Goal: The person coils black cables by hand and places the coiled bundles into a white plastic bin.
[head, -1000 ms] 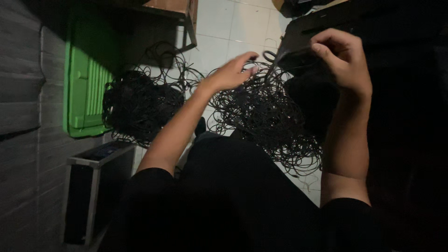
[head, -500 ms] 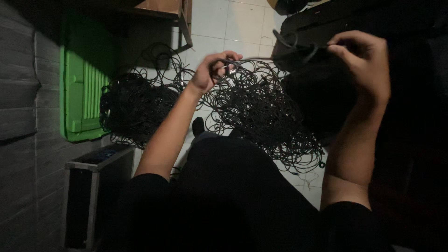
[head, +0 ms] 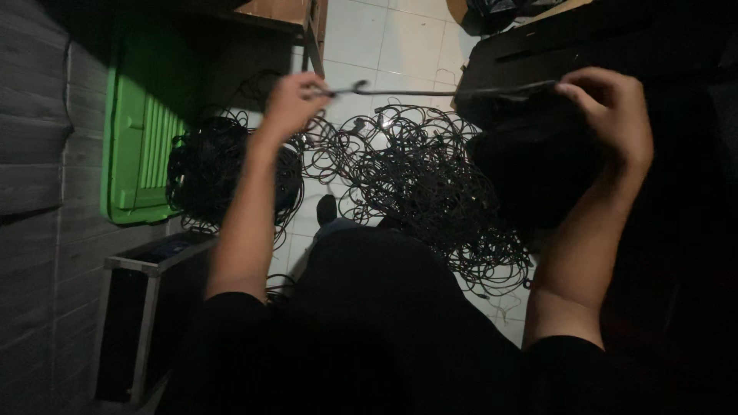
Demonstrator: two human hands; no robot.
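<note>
Left hand (head: 294, 100) raised, fingers pinched shut on one end of a thin black cable (head: 430, 92); right hand (head: 611, 115) raised at about the same height, fingers curled closed on the other end; the cable runs taut and nearly level between the two hands, with a small connector or hook showing just beside the left hand; both forearms are bare, with dark sleeves at the upper arms. Below the stretched cable, on the white tiled floor (head: 361, 38), lies a loose tangle of black cables (head: 415, 177), spread wide; left of it, touching or very near, sits a denser, rounder heap of black cable (head: 207, 169). Under the right hand a dark rounded mass (head: 530, 169) covers part of the tangle; what it is cannot be told in the shadow. A green plastic crate (head: 142, 131) stands at far left against a grey planked wall (head: 38, 154); a metal-framed dark case (head: 146, 307) sits below it; a wooden furniture leg (head: 314, 34) rises at top centre.
</note>
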